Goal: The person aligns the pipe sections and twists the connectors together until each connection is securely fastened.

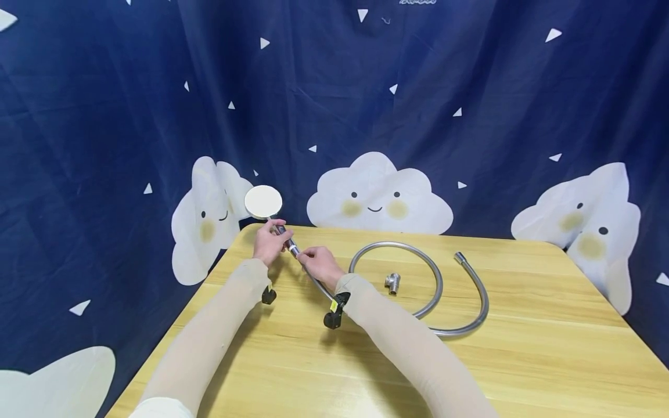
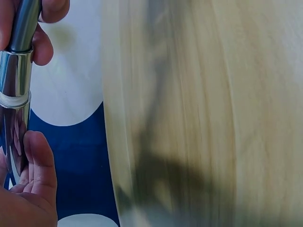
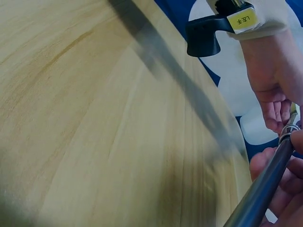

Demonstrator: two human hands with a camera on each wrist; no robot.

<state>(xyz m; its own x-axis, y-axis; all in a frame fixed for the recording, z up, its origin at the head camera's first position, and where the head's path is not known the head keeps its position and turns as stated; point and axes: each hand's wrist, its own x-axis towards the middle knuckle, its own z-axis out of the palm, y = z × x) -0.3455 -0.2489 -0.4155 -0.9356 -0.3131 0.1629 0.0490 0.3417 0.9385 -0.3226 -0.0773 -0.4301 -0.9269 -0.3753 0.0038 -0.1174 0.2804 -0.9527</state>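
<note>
At the worktop's (image 1: 549,302) far left corner, head view, the handheld showerhead (image 1: 263,202) was held up, round white face toward the camera, handle (image 1: 281,230) slanting down to the right. Left hand (image 1: 268,242) gripped the handle, fingers and thumb round it. Right hand (image 1: 321,266) pinched the upper end of the grey flexible shower hose (image 1: 485,305), just beside the left, in line with the handle. Hose ran under the right sleeve (image 1: 413,342), looped on the worktop, free metal end (image 1: 460,257) lying to the right. Small metal tee fitting (image 1: 392,283) lay inside the loop, apart from the hose. Blue curtain (image 1: 313,69) with clouds and white triangles hung behind.

Left wrist view: left hand at the bottom, fingers curled round the shiny handle; right fingers at the top, on the hose end. Chrome connector (image 2: 16,75) sat between, white ring (image 2: 14,100) at the joint. Whether it was fully screwed on, cannot tell.

Right wrist view: right hand, cut off by the frame edge, had thumb and fingers about the hose near a metal ring. Left hand beyond it, grip partly hidden; black wrist camera (image 3: 202,35) with yellow label (image 3: 243,20) above. Blurred shadow crossed the worktop.
</note>
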